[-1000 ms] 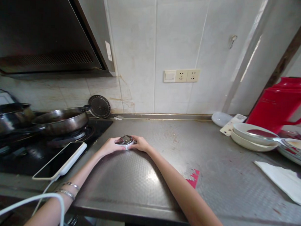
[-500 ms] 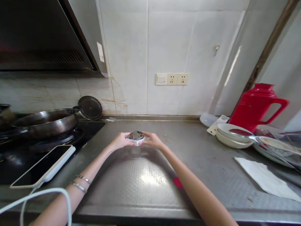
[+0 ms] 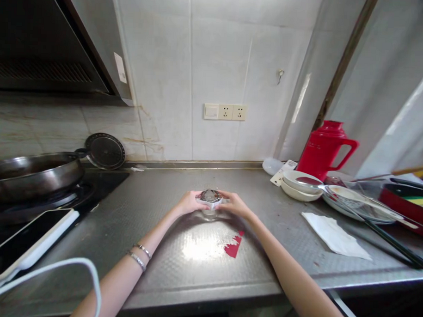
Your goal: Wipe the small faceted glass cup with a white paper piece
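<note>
Both my hands are around a small many-sided object (image 3: pixel 210 197) with a shiny, dark, faceted top and pale sides, over the middle of the metal counter (image 3: pixel 152 267). I cannot make out exactly what it is. My left hand (image 3: pixel 192 202) grips its left side, thumb toward me and fingers along the far edge. On the opposite side, my right hand (image 3: pixel 235 204) holds it in the same way. A pale reflection shows on the counter just below. Nearer to me, between the forearms, is a ragged-edged red patch (image 3: pixel 233 247).
At left, a steel pan (image 3: pixel 34 171) sits on the stove beside a phone (image 3: pixel 24 240); a white cable (image 3: pixel 72 261) loops over the front. To the right are stacked bowls (image 3: pixel 300 189), a red thermos jug (image 3: pixel 323 151), a white napkin (image 3: pixel 335 234) and plates with utensils (image 3: pixel 362 203).
The view has turned right, so the stove, wall sockets and thermos sit further left. My hands, still on the object, appear further right and slightly lower. More of the red patch shows.
</note>
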Demonstrator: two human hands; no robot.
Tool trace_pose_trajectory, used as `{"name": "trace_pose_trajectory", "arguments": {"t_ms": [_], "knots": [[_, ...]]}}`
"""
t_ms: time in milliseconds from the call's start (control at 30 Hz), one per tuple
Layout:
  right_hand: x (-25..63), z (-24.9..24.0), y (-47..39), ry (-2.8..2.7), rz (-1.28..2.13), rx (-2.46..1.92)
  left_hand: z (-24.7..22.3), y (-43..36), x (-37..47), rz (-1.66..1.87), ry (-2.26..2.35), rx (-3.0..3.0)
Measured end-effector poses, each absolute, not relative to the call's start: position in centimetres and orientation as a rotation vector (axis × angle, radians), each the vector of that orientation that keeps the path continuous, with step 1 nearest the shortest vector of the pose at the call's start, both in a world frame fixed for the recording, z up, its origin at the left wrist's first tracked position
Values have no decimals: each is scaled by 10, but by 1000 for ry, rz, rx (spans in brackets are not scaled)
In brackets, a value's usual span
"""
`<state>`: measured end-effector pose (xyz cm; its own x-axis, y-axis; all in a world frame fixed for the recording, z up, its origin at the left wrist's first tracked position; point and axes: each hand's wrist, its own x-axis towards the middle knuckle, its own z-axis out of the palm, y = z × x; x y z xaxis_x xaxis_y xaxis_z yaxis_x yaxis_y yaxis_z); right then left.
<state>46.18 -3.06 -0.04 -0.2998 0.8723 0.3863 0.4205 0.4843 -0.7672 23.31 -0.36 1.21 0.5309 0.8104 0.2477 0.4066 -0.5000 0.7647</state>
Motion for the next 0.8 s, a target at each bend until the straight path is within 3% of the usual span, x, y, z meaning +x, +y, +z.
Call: {"name": "trace_pose_trajectory", "arguments": {"t_ms": [800], "knots": [[453, -8, -34, -1901, 775, -1090, 2, -11, 227, 832, 1090, 2248]]}}
